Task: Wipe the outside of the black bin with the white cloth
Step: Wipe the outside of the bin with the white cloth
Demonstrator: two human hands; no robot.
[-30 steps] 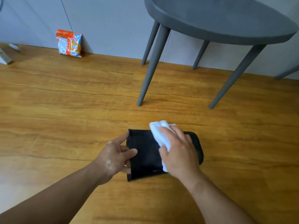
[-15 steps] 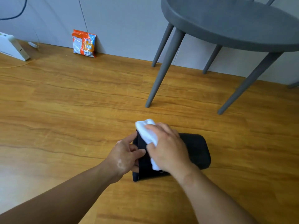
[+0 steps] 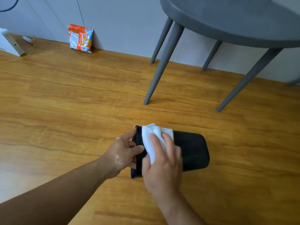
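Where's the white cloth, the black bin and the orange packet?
white cloth (image 3: pixel 154 129): head view, its bunched top part.
black bin (image 3: pixel 193 148): head view, its bare side wall.
orange packet (image 3: pixel 80 38): head view, its front middle.

A warm brown wooden floor (image 3: pixel 81 103) is filling most of the view, its grain running left to right. A pale grey panelled wall (image 3: pixel 121 21) is rising behind it. A dark grey chair (image 3: pixel 235 21) is standing at the upper right on tapered legs. An orange packet (image 3: pixel 80 38) is leaning against the wall. Soft light is laying a pale sheen on the floor at the lower left.
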